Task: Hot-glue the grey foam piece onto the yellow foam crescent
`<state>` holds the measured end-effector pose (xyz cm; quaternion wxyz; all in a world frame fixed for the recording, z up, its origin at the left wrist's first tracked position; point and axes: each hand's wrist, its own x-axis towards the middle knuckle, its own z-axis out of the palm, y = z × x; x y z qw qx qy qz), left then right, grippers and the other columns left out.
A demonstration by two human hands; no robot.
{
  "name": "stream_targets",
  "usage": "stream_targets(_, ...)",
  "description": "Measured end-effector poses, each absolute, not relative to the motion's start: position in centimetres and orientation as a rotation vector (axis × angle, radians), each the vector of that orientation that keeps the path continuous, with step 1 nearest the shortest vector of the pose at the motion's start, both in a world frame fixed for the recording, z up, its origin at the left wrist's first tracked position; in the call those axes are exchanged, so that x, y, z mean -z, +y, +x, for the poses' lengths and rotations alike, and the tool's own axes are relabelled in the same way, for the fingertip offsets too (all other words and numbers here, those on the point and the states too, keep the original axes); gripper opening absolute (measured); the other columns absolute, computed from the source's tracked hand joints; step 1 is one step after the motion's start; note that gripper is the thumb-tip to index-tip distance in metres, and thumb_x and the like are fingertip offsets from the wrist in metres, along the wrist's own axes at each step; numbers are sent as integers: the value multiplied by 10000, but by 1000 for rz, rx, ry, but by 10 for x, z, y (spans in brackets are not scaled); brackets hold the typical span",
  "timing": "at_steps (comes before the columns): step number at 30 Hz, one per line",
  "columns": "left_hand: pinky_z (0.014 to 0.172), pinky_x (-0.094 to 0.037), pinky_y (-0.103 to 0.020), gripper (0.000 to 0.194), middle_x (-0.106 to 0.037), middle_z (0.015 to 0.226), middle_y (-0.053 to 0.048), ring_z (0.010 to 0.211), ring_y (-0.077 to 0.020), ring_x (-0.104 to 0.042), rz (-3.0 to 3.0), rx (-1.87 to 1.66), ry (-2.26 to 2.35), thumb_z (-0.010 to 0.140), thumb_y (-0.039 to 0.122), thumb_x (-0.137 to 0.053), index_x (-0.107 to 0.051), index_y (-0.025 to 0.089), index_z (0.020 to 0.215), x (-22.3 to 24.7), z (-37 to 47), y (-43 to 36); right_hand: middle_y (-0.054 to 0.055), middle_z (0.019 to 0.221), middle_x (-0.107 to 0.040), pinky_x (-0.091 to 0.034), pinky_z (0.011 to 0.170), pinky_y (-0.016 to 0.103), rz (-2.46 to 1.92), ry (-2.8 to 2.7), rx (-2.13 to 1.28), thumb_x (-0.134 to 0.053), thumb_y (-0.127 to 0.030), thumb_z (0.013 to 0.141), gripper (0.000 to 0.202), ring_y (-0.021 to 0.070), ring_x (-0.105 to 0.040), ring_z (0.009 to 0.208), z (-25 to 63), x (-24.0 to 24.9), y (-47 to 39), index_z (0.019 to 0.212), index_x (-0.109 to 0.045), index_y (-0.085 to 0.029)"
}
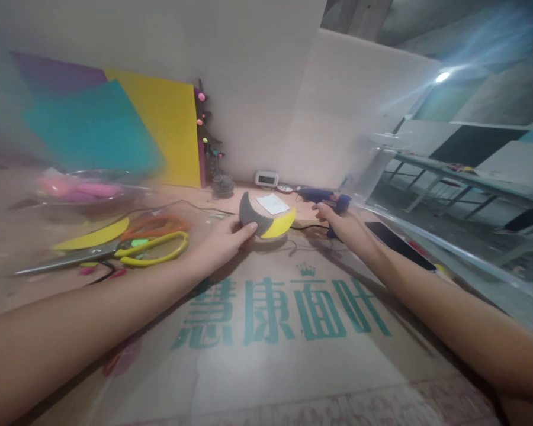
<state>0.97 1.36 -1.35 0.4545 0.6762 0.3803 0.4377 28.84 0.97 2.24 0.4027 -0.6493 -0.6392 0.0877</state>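
My left hand (233,235) pinches a grey crescent (253,218) between thumb and fingers, near the middle of the view. A yellow crescent piece (279,225) overlaps the grey one at its right end. My right hand (331,216) is at a blue glue gun (317,195), its fingers curled around the gun's body near the handle. The gun points left, with a dark cord beneath it. Behind the crescents lies a small white card (272,204).
Scissors with yellow and orange handles (153,251) lie at left beside a yellow crescent (93,234). Behind them are a bowl of pink pieces (82,189) and coloured sheets (160,130). A small clock (266,178) stands at the back. A dark phone (400,245) lies right.
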Motion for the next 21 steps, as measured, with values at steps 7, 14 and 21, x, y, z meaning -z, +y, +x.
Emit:
stream_targets(7, 631, -413, -263, 250, -655, 741, -18, 700, -177, -564, 1726, -1046, 1003, 828, 395, -610, -680, 169, 911, 11, 11, 12, 105, 802, -718, -494, 640, 311, -1872, -1671, -269, -586, -536, 836, 448, 211, -646, 699, 288, -28, 42, 930, -729, -122)
stream_targets(14, 656, -415, -273, 255, -688, 836, -38, 769, -195, -590, 1723, -1016, 994, 829, 374, -599, -683, 156, 932, 10, 11, 10, 89, 848, -722, -486, 716, 296, -1794, -1757, -178, -605, -511, 834, 418, 207, -643, 777, 275, -26, 86, 970, -704, -128)
stream_targets(21, 649, -408, -259, 235, -669, 783, -10, 720, -168, -572, 1670, -1031, 978, 831, 374, -606, -664, 156, 895, 9, 11, 10, 109, 818, -731, -467, 621, 272, -1861, -1835, -217, -545, -432, 903, 363, 178, -637, 668, 277, -11, 104, 983, -694, -111)
